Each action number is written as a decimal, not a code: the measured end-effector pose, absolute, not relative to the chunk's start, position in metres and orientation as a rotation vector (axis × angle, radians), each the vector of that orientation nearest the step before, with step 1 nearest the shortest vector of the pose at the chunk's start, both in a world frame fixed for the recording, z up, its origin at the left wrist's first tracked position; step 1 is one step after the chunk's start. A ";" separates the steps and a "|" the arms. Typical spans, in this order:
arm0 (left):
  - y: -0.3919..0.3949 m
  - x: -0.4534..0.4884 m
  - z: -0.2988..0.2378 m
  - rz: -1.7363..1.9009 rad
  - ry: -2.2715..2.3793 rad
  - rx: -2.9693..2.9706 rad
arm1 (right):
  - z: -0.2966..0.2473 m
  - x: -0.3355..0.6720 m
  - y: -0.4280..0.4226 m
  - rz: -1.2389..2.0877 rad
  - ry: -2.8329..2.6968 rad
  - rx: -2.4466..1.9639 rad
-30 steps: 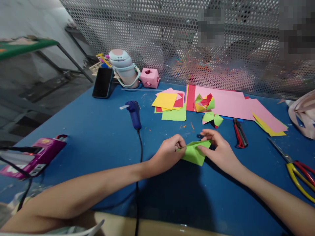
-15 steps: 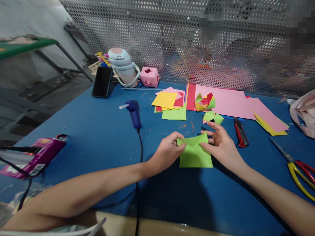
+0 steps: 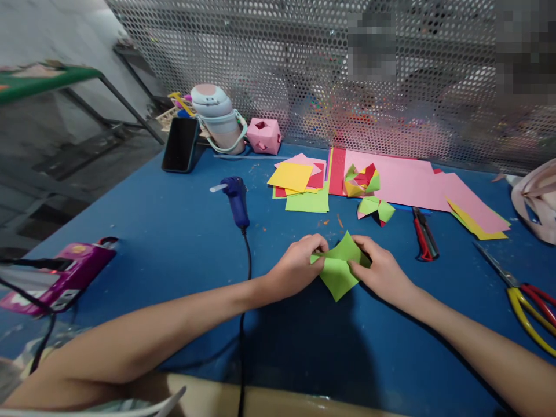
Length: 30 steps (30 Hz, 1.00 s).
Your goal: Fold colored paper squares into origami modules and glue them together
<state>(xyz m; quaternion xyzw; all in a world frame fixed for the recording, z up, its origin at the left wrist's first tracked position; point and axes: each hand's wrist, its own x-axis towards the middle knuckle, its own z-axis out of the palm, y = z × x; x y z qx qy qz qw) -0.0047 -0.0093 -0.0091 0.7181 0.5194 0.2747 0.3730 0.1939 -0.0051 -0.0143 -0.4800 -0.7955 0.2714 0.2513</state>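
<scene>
A square of green paper (image 3: 341, 275) is held between my two hands, turned so that one corner points toward me and one away. A crease runs across its middle from side to side. My left hand (image 3: 297, 263) pinches the left corner between thumb and fingers. At the opposite side my right hand (image 3: 382, 269) is closed on the paper, thumb in front and fingers behind. Just beyond the hands lies a small folded green, pink and red paper piece (image 3: 376, 208), and behind it a multicoloured folded paper piece (image 3: 362, 180).
A blue glue gun (image 3: 237, 202) lies left with its cord running past my left forearm. Stacked coloured paper (image 3: 291, 176), pink sheets (image 3: 399, 176), a red cutter (image 3: 423, 234) and scissors (image 3: 512, 284) surround the hands. A phone (image 3: 180, 145), bottle (image 3: 221, 124) and pink paper cube (image 3: 264, 136) stand behind.
The green paper has turned from edge-on to corner-on toward me. My right hand, with fingers spread before, has come down and closed on the paper's right side.
</scene>
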 end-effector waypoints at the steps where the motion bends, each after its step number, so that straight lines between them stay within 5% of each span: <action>1: -0.009 -0.004 -0.010 0.692 1.313 1.871 | -0.015 0.193 -0.005 0.714 -2.174 -1.300; 11: -0.011 -0.007 -0.015 0.655 1.139 2.081 | -0.016 0.193 -0.007 0.482 -2.446 -1.045; 22: -0.011 -0.015 -0.019 0.630 1.113 2.395 | -0.001 0.205 -0.007 -0.315 -2.840 -0.630; 30: -0.011 -0.020 -0.021 0.622 1.190 2.504 | -0.005 0.216 -0.005 0.022 -2.701 -0.801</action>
